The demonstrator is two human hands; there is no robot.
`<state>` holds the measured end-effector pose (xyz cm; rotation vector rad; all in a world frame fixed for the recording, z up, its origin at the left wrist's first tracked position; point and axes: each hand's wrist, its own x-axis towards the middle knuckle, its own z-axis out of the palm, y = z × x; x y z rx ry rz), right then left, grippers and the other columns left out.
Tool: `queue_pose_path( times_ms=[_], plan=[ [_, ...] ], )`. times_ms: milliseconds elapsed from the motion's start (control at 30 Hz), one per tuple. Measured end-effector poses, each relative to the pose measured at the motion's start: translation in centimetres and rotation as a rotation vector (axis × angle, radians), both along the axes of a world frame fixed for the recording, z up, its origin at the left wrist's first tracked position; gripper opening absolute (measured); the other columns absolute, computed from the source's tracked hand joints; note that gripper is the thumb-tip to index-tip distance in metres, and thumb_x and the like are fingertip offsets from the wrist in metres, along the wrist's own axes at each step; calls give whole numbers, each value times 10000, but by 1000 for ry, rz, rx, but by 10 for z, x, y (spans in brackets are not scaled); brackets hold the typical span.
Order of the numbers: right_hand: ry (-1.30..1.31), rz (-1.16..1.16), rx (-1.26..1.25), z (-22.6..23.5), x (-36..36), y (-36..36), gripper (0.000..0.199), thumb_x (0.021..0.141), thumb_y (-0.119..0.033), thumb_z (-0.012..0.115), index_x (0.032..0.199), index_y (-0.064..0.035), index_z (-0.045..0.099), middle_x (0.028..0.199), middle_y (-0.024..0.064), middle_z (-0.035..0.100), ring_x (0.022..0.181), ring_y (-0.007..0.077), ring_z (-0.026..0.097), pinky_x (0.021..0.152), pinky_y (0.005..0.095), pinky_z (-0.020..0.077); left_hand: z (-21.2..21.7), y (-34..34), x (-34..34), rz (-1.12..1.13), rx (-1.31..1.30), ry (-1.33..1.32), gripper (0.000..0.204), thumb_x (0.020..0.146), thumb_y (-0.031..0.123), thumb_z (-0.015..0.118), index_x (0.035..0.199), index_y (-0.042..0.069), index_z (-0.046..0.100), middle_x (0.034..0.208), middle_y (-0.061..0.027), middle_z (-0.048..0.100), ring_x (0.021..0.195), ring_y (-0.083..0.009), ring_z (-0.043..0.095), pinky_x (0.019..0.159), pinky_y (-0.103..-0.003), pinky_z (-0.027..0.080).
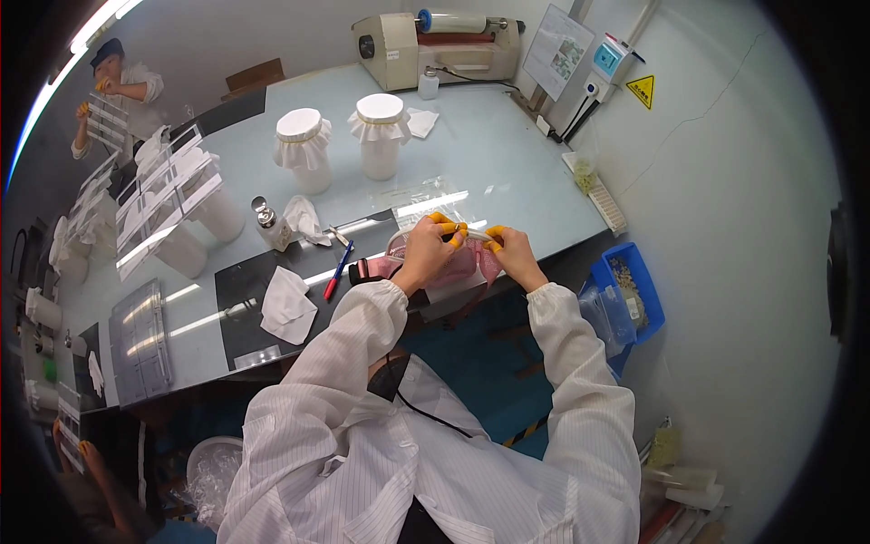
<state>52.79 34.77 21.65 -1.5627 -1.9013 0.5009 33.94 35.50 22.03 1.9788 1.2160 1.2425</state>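
Both my hands are over the near edge of the table, with yellow finger cots on the fingertips. My left hand [426,252] is closed in a pinch at one end of a white curved strip [478,236]. The strip's other end is pinched by my right hand [517,257]. Something small and dark shows at the left fingertips, too small to name. Just below the strip lies a pink, partly see-through item [464,261], mostly covered by my hands. A blue and red marker pen [338,272] and a white cloth [289,306] lie left of my left hand.
Two cloth-covered white jars [304,150] stand behind, before a roller machine [444,50]. A metal-topped bottle [270,224] and white racks [172,195] are leftward. A blue bin [628,295] hangs low right beside the wall. A co-worker [127,91] holds a rack at far left.
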Motion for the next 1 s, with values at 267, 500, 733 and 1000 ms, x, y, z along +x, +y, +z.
queue_pose_path(
  times_ms=[267,500,733,1000],
  plan=[
    [64,-9,-39,1,2,-1,169,711,-39,589,865,29,602,779,189,603,687,280,594,635,318,462,-1,-4,-53,-252,-23,114,380,679,127,665,1035,45,563,928,-132,578,801,-261,559,714,-296,455],
    [79,-14,-39,4,-1,-3,172,714,-24,580,875,34,599,768,184,608,681,269,597,640,307,463,-15,3,-67,-329,-139,33,370,741,93,616,1087,2,517,897,-125,586,752,-184,565,713,-257,455],
    [78,-10,-33,7,-4,-4,174,718,-17,569,881,35,598,772,184,608,683,267,598,645,305,465,-18,13,-71,-261,-375,-97,328,791,149,576,1063,-29,529,851,-126,610,740,-144,556,676,-256,439],
    [69,-26,-14,5,-3,-1,172,719,-35,575,875,33,601,765,183,608,678,264,597,646,305,465,-15,20,-71,-320,-514,-221,306,801,134,550,1051,-42,537,918,-122,595,807,-159,552,728,-243,422]
  ],
)
